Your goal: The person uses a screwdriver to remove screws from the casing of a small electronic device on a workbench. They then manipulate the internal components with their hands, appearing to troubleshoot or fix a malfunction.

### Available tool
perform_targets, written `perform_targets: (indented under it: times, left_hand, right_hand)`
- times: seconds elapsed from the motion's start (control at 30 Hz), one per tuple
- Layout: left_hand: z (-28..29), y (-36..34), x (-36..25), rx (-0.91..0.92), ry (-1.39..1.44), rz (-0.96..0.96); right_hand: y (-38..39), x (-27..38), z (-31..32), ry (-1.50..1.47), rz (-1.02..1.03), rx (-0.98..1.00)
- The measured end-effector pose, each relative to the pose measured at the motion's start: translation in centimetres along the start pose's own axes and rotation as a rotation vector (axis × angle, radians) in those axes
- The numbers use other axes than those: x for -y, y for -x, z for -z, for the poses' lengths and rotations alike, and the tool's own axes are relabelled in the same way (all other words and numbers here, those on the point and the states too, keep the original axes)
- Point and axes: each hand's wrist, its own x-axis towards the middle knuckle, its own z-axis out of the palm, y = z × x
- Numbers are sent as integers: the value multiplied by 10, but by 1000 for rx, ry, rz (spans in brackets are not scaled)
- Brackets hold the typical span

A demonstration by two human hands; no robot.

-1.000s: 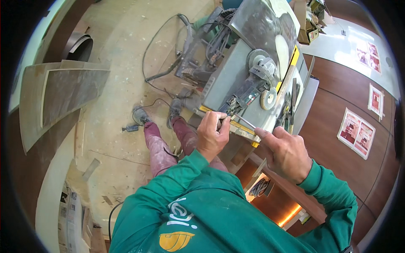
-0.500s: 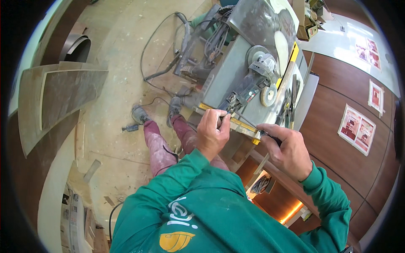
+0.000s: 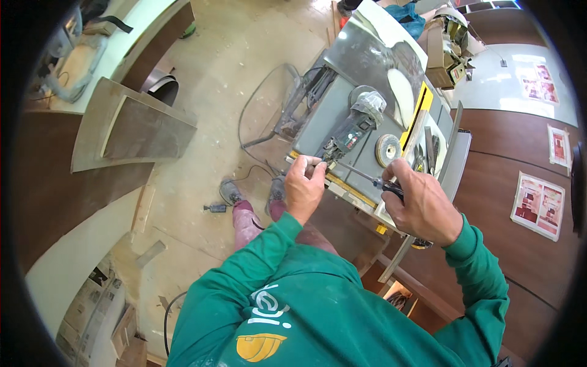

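My right hand [image 3: 425, 202] is closed around the dark handle of a screwdriver [image 3: 361, 173]. Its thin metal shaft points left, with the tip close to my left fingertips. My left hand [image 3: 306, 188] is closed, thumb and fingers pinched at the rear end of an angle grinder [image 3: 351, 131]; what they pinch is too small to make out. The grinder lies dusty on a grey machine table [image 3: 342, 79], and parts at its rear end seem exposed. Beside it, nearer my right hand, lies a round abrasive disc [image 3: 388, 150].
A yellow strip [image 3: 417, 113] runs along the table, with several hand tools [image 3: 431, 153] to its right. Curved panels [image 3: 147, 131] stand at the left. A cable [image 3: 241, 128] loops over the dusty floor. Cardboard boxes [image 3: 443, 55] stand at the far right.
The view has shifted, showing more at the left and far side. The screwdriver's shaft and handle show more clearly. My left hand keeps its pinch near the grinder's rear end.
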Motion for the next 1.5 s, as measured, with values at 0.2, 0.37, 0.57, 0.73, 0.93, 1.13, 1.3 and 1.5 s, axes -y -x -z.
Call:
perform_targets:
  times: [0.2,0.37,0.57,0.73,0.93,1.13,1.3,1.5]
  left_hand:
    - [-4,2,-17,-36,39,82]
    - [-3,-2,-2,-138,-254,-201]
    - [2,-11,-4,-97,-358,-286]
    - [2,-10,-17,-34,-405,-309]
    - [6,-16,-21,52,-363,-204]
    - [9,-27,-19,99,-309,-103]
    - [11,-24,-46,162,-307,-51]
    - [13,-27,-39,190,-225,28]
  right_hand:
    - [17,-20,-3,-107,153,-233]
    - [15,-43,-26,-389,134,-454]
    - [13,-52,-50,-547,198,-704]
    - [6,-61,-58,-452,309,-716]
    - [-4,-57,-55,-359,406,-682]
    - [-10,-54,-55,-310,471,-640]
    - [-15,-52,-55,-300,490,-609]
    - [-17,-51,-56,-281,500,-595]
